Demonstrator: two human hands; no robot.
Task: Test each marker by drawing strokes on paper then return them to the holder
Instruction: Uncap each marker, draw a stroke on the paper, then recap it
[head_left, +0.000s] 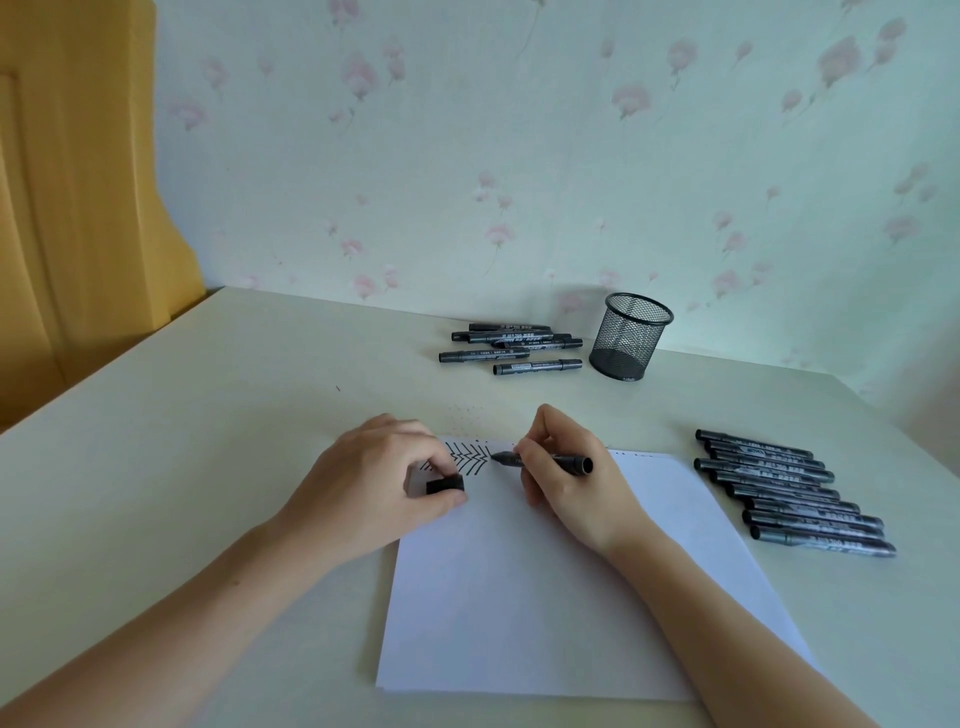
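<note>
A white sheet of paper (545, 582) lies on the table, with black strokes (467, 457) drawn near its top left corner. My right hand (566, 478) grips an uncapped black marker (569, 461), its tip pointing left just beside the strokes. My left hand (374, 483) rests on the sheet's top left corner and pinches the black cap (444, 485). A black mesh holder (629, 336) stands at the back of the table; I see no markers in it. Several black markers (511, 345) lie left of the holder. A row of several more markers (792, 491) lies right of the paper.
The cream table (208, 415) meets a flowered wall (467, 156) at the back. A yellow wooden panel (78, 182) stands at the far left. Small ink dots (467, 413) mark the tabletop above the paper.
</note>
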